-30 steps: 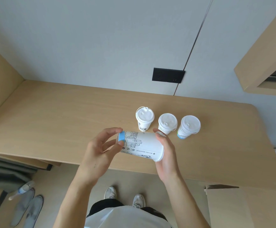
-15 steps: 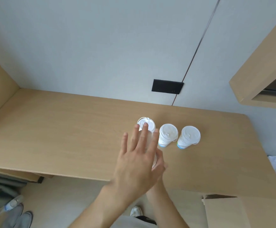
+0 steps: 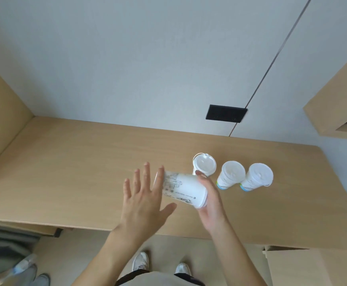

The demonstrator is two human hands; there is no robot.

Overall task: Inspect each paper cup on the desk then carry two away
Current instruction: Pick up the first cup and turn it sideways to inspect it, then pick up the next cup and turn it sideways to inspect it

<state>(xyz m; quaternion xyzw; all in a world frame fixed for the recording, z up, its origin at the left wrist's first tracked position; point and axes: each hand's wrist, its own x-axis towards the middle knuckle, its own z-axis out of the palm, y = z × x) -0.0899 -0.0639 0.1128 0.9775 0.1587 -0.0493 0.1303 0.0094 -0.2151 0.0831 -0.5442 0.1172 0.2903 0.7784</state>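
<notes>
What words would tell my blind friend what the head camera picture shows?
A person's right hand holds a printed paper cup on its side above a wooden desk, while the left hand is spread open by the cup's base. Three lidded cups stand in a row on the desk beyond.

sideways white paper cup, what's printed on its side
Black line drawings on the white paper cup, clearest in head view.
</notes>
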